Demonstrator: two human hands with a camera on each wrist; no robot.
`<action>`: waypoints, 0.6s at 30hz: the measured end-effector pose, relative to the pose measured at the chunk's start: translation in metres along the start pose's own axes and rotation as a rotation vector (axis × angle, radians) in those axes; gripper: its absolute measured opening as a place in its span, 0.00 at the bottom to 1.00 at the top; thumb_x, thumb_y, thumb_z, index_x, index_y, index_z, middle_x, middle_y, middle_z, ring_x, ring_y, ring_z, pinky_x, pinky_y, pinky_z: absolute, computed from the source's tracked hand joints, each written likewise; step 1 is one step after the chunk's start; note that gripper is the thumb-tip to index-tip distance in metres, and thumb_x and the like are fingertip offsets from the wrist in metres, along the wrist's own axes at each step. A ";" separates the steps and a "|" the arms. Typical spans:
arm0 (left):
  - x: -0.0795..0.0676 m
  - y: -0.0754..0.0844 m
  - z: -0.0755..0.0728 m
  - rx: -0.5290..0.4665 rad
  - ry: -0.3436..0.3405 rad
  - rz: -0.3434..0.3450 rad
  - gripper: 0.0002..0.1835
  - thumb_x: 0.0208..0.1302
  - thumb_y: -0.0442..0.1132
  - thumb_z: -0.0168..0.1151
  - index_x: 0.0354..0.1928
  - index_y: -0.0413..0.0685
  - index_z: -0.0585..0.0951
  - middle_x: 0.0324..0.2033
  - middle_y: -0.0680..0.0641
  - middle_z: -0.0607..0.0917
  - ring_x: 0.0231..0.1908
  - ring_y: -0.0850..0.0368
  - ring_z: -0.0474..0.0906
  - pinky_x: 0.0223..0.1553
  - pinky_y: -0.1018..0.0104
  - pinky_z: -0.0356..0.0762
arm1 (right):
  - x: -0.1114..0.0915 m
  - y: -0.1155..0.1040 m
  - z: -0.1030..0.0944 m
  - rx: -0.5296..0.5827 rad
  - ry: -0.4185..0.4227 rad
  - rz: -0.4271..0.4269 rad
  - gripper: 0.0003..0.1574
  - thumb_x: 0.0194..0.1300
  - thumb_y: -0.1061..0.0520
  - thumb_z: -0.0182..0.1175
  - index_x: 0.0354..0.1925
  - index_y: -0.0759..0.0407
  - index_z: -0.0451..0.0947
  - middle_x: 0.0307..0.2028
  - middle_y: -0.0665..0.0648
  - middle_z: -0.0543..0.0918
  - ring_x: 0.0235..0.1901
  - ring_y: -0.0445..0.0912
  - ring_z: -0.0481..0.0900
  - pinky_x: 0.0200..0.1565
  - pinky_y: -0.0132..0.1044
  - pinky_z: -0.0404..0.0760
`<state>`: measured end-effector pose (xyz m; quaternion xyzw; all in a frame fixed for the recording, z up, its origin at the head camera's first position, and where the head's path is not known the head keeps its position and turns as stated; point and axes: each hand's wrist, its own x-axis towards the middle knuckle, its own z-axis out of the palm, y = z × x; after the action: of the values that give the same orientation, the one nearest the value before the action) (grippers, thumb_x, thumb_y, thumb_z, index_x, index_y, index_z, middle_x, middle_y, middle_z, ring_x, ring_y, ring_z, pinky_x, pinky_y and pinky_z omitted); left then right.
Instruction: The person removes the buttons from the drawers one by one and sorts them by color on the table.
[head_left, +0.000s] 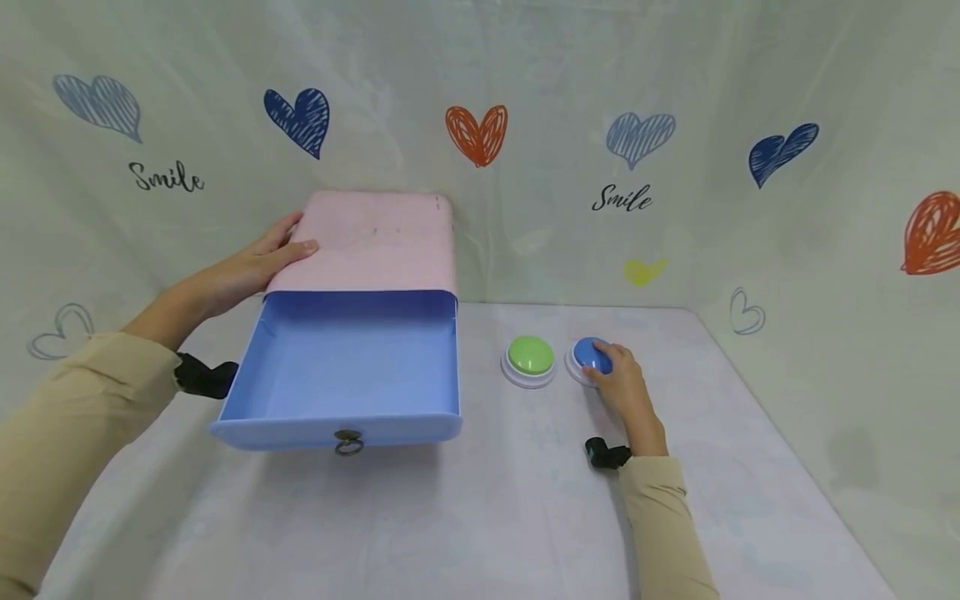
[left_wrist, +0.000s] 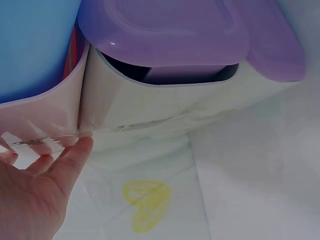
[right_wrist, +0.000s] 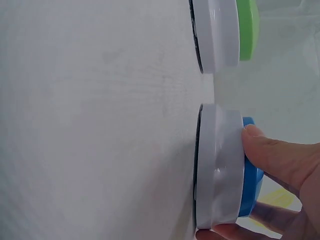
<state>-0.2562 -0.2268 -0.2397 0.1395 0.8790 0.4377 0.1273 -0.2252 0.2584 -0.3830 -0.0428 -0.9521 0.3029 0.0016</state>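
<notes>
My left hand (head_left: 258, 258) rests on the left edge of a pink drawer unit (head_left: 375, 242), thumb over its top and fingers along the side. Its blue drawer (head_left: 341, 431), with a small ring pull (head_left: 349, 446), is pulled out and shows a bare floor. In the left wrist view the fingers of this hand (left_wrist: 47, 185) lie fairly straight against the pink wall. On the right, my right hand (head_left: 621, 379) holds a blue push button (right_wrist: 251, 200) on a white base, thumb on one side and fingers on the other. The base sits on the table.
A green push button (head_left: 531, 356) stands left of the blue one. Below the pink unit, the left wrist view shows a white unit (left_wrist: 120, 95) with a purple drawer (left_wrist: 165, 35) partly out. A curtain (head_left: 540, 75) printed with hearts hangs behind the table (head_left: 487, 508).
</notes>
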 end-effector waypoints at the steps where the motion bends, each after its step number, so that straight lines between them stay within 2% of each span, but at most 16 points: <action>1: 0.000 0.000 0.000 0.001 0.000 -0.002 0.42 0.69 0.59 0.38 0.70 0.66 0.23 0.71 0.48 0.24 0.70 0.35 0.27 0.58 0.25 0.41 | 0.000 0.000 0.000 0.000 -0.006 -0.001 0.35 0.68 0.55 0.53 0.69 0.61 0.55 0.68 0.73 0.52 0.67 0.69 0.50 0.65 0.61 0.53; 9: 0.000 0.001 -0.001 0.002 0.004 0.001 0.42 0.68 0.59 0.38 0.70 0.66 0.24 0.71 0.49 0.24 0.70 0.36 0.26 0.59 0.25 0.40 | -0.002 0.001 -0.003 0.011 -0.062 -0.012 0.36 0.69 0.55 0.50 0.71 0.60 0.51 0.69 0.74 0.46 0.67 0.71 0.45 0.65 0.65 0.50; 18: -0.002 0.001 0.000 -0.002 0.004 0.009 0.42 0.68 0.60 0.39 0.70 0.66 0.24 0.72 0.49 0.25 0.71 0.36 0.28 0.59 0.25 0.41 | -0.005 0.001 -0.005 -0.010 -0.087 -0.032 0.37 0.70 0.55 0.48 0.71 0.62 0.48 0.69 0.76 0.44 0.67 0.73 0.44 0.64 0.66 0.50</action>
<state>-0.2544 -0.2270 -0.2381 0.1424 0.8782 0.4394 0.1240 -0.2201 0.2615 -0.3794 -0.0145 -0.9533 0.2995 -0.0354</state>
